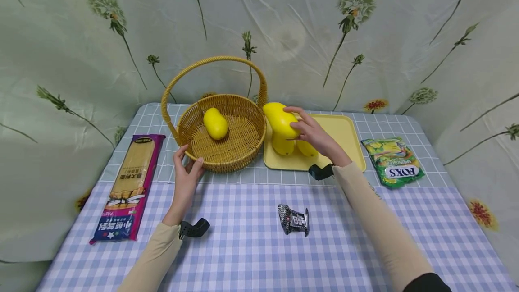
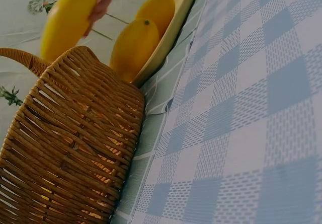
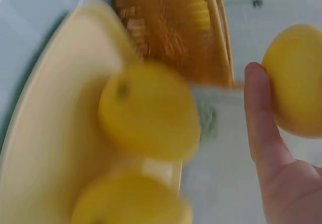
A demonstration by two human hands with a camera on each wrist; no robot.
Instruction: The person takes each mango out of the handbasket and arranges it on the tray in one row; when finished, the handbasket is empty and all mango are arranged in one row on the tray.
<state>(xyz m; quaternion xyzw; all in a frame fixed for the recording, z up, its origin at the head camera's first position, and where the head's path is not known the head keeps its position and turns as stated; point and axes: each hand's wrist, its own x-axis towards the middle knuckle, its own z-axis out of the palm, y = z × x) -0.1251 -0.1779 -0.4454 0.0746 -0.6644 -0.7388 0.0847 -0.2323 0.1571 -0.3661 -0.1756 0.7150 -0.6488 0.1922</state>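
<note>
Basically, the right hand (image 1: 312, 133) had the held fruit (image 1: 280, 120), yellow and smooth, up above the tray (image 1: 342, 134), just beside the basket (image 1: 233, 166), one end toward its right side. Right fingers (image 1: 295, 110) were parted about the fruit's width and pinched it; one lay along its flank in the right-wrist view. Left hand (image 1: 186, 180) was at the basket's near-left edge, thumb and a finger spread apart; couldn't tell whether they gripped or only touched. Another fruit (image 1: 216, 124) lay inside the basket, two more fruits (image 1: 282, 146) on the tray.

Handling notes: the skin looked slick, so slipping seemed the main risk; an even squeeze round the fattest part, thumb opposing, would have suited it. Height mattered too: basket wall and handle (image 1: 215, 59) stood close, and a low swing could have knocked either one, or the fruits underneath. Light left-hand pressure made sense against tipping; a hard push probably didn't. Any release was best done low and gently, since the rounded shape looked likely to roll.
</note>
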